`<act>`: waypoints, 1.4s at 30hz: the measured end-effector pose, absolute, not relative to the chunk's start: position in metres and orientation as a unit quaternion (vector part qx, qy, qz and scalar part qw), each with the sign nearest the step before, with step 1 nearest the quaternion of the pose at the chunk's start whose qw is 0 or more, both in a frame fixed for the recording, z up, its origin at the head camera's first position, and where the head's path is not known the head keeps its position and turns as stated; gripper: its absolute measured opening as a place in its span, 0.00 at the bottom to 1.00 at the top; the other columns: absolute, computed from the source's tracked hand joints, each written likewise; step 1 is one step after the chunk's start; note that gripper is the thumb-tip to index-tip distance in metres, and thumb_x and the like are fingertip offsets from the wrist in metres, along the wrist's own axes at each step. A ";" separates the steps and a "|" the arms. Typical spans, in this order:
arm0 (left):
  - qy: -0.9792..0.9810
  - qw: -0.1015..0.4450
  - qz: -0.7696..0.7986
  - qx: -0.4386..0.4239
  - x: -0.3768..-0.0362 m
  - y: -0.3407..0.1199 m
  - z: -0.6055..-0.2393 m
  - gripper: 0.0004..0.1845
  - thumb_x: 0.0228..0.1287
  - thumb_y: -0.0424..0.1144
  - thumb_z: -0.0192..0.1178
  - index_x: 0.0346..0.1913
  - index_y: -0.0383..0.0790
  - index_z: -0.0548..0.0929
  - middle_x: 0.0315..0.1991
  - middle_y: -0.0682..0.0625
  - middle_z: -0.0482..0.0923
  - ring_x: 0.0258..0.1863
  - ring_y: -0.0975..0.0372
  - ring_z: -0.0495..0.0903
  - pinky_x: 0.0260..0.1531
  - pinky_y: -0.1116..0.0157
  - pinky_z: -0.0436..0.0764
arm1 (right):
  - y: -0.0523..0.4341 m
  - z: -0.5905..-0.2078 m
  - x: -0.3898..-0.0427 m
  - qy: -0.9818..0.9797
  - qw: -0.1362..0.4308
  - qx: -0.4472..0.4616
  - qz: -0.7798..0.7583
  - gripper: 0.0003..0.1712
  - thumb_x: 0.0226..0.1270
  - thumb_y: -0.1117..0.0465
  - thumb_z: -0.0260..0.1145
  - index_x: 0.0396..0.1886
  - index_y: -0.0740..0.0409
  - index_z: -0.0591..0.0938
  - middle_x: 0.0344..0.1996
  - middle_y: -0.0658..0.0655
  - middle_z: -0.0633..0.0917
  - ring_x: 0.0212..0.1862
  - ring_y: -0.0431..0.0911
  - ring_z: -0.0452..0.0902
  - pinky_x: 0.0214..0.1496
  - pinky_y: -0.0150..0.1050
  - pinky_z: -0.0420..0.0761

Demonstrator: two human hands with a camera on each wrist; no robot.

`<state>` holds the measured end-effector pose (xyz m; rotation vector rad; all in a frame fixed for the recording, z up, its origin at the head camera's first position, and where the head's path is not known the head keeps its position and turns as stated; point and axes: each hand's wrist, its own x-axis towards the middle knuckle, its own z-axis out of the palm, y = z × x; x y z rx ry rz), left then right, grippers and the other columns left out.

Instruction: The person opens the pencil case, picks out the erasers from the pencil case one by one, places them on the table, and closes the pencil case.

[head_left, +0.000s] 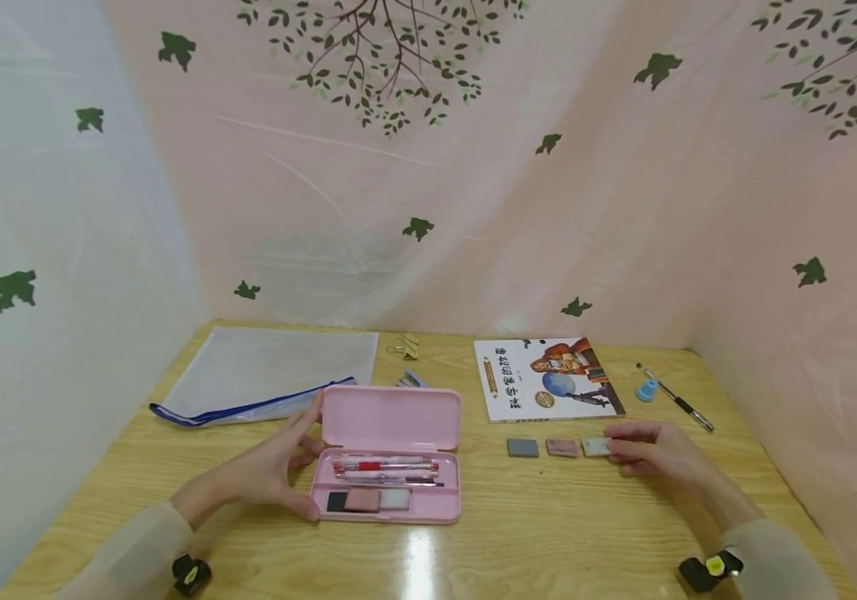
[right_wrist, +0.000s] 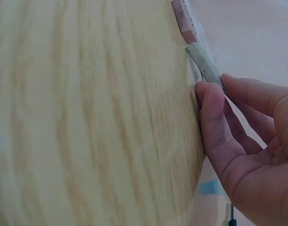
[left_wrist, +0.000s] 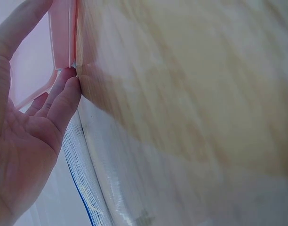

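Sleeves in pale beige frame the near edge of the light wooden table [head_left: 548, 533], whose grain is glossy under a lamp glare. On it the open pink plastic pencil case [head_left: 387, 458] serves as landmark: its tray holds red-and-white pens and three small eraser blocks, black, pink and white, and its hinged lid stands up behind. Against the case's left end the left hand [head_left: 271, 471] rests with fingers spread, thumb at the tray's near corner and fingertips [left_wrist: 68, 87] touching the lid's edge. Right of the case lie three flat rectangular erasers in a row: a grey one [head_left: 522, 447], a pink one [head_left: 562, 447], and a whitish one [head_left: 595, 447], which the right hand [head_left: 654, 454] pinches at its end between thumb and fingertips [right_wrist: 211, 101]. Behind the case lies a translucent mesh zip pouch with blue trim [head_left: 267, 375], a gold binder clip [head_left: 404, 347], a glossy picture book [head_left: 544, 379], a small blue cap-shaped piece [head_left: 647, 389] and a dark slim pen [head_left: 676, 397].
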<state>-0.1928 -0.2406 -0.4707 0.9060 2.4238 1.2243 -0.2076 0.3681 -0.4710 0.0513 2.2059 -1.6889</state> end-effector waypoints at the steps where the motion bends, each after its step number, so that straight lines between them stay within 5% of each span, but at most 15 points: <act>1: 0.840 0.138 0.422 0.313 -0.193 -0.241 -0.471 0.80 0.42 0.51 0.84 0.81 0.45 0.27 0.75 0.42 0.48 0.58 0.55 0.75 0.62 0.60 0.78 | 0.368 -0.472 -0.208 0.782 0.181 0.020 -0.597 0.27 0.71 0.60 0.70 0.62 0.73 0.78 0.42 0.55 0.88 0.40 0.44 0.87 0.43 0.41 0.89; 33: 0.831 0.152 0.433 0.314 -0.195 -0.241 -0.472 0.79 0.44 0.48 0.84 0.81 0.46 0.26 0.75 0.38 0.47 0.59 0.51 0.74 0.63 0.53 0.76 | 0.364 -0.459 -0.192 0.805 0.142 0.020 -0.576 0.32 0.75 0.56 0.65 0.69 0.72 0.71 0.47 0.61 0.84 0.41 0.48 0.84 0.43 0.42 0.89; 42: 0.831 0.152 0.434 0.312 -0.195 -0.243 -0.472 0.79 0.44 0.48 0.84 0.81 0.47 0.26 0.76 0.39 0.46 0.58 0.52 0.74 0.63 0.53 0.76 | 0.329 -0.426 -0.180 0.833 0.134 -0.029 -0.536 0.33 0.74 0.51 0.66 0.69 0.67 0.74 0.62 0.69 0.78 0.49 0.50 0.83 0.50 0.45 0.87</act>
